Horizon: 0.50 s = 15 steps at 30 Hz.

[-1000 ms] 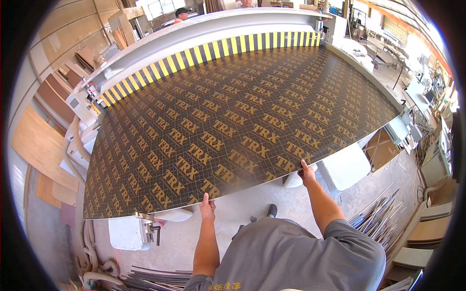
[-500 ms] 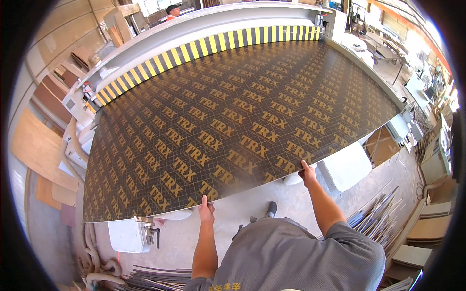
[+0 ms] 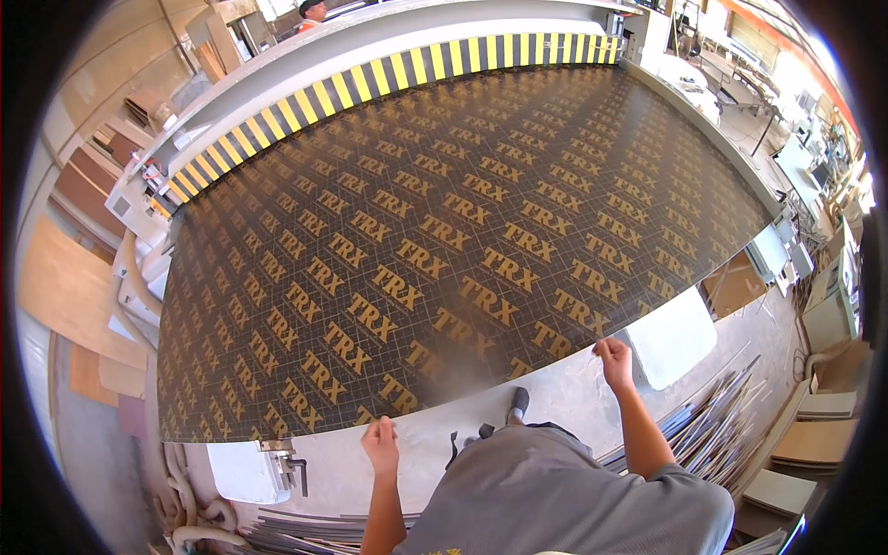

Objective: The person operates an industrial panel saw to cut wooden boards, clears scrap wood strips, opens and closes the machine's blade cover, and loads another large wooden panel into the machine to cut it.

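A large dark panel (image 3: 370,250) with repeated gold print and a fine grid over its face lies flat on a machine bed. My left hand (image 3: 380,446) is at the panel's near edge, left of the middle, with its fingers curled together. Farther right along the same edge is my right hand (image 3: 615,363), its fingers also bent and pressed together. No thumb lies on the panel's top face. Whether the fingertips pinch anything thin at the edge is too small to make out. A pale glare covers the print between the hands.
A yellow-and-black striped guard (image 3: 398,74) runs along the machine's far beam. White supports (image 3: 671,338) jut out under the near edge. Thin offcut strips (image 3: 712,407) lie on the floor at right, and hoses (image 3: 185,504) at lower left. Beyond the beam stands another person (image 3: 312,13).
Both hands have shifted slightly toward me at the panel's edge, and the right one also moved right. Their thumbs have come off the top face. My view has tilted slightly.
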Each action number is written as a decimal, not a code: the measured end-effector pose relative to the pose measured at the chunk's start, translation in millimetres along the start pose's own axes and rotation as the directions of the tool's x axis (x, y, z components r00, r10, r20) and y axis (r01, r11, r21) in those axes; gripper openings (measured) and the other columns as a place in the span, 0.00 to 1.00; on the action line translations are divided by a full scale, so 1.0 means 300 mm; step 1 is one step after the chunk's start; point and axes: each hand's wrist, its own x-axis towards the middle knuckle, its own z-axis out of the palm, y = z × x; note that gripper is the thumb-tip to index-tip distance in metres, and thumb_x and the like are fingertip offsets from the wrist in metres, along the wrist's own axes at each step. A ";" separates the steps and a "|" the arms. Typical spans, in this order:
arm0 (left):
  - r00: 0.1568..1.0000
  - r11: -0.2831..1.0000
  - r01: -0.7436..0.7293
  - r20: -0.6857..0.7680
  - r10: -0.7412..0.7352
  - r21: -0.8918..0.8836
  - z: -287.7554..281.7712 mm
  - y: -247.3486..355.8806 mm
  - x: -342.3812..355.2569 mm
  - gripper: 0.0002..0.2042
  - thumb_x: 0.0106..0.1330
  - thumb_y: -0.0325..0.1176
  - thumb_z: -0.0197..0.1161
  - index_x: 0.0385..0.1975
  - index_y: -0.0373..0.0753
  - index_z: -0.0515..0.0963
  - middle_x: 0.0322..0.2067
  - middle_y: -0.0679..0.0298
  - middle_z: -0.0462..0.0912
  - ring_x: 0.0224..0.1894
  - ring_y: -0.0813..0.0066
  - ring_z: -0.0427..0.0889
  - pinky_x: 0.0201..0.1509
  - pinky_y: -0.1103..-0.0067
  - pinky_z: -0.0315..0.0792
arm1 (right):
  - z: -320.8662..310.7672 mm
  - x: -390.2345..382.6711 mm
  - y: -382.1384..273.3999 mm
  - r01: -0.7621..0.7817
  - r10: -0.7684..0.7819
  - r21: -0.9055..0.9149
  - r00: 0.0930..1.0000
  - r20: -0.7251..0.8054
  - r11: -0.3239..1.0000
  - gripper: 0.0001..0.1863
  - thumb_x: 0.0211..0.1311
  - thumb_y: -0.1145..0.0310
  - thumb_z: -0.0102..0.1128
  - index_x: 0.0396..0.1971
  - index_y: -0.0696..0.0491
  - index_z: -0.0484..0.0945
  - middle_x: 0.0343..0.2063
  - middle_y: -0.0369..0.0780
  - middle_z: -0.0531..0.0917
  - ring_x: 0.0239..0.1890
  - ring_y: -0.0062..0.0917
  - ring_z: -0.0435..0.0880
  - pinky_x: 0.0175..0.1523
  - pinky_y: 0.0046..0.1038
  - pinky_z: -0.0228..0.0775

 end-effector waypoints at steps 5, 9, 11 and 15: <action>0.964 0.937 -0.184 -0.132 0.231 0.296 0.054 0.099 0.155 0.14 0.72 0.30 0.60 0.53 0.30 0.78 0.48 0.55 0.83 0.45 0.66 0.81 0.51 0.72 0.75 | 0.053 0.149 -0.107 0.297 -0.377 -0.329 0.902 -0.213 0.896 0.06 0.66 0.72 0.60 0.30 0.60 0.80 0.43 0.43 0.84 0.48 0.43 0.81 0.56 0.39 0.72; 0.942 0.901 -0.181 -0.194 0.274 0.393 0.092 0.026 0.242 0.24 0.71 0.31 0.60 0.66 0.35 0.70 0.64 0.51 0.73 0.70 0.50 0.67 0.75 0.59 0.56 | 0.115 0.216 -0.100 0.293 -0.396 -0.456 0.906 -0.147 0.840 0.07 0.65 0.71 0.61 0.40 0.55 0.84 0.55 0.42 0.82 0.62 0.40 0.76 0.68 0.41 0.62; 0.921 0.588 -0.250 0.001 0.390 0.769 0.100 -0.016 0.257 0.21 0.72 0.34 0.59 0.64 0.36 0.73 0.66 0.55 0.73 0.71 0.52 0.66 0.76 0.56 0.56 | 0.131 0.225 -0.099 0.265 -0.398 -0.509 0.901 -0.173 0.819 0.10 0.63 0.71 0.62 0.43 0.54 0.85 0.58 0.42 0.81 0.64 0.39 0.75 0.69 0.41 0.61; 0.910 0.609 -0.256 -0.025 0.413 0.751 0.120 0.001 0.260 0.16 0.69 0.33 0.59 0.54 0.38 0.82 0.64 0.57 0.77 0.70 0.51 0.69 0.76 0.54 0.57 | 0.136 0.228 -0.118 0.229 -0.386 -0.539 0.901 -0.197 0.811 0.12 0.61 0.70 0.62 0.44 0.54 0.85 0.58 0.41 0.82 0.64 0.38 0.75 0.69 0.40 0.62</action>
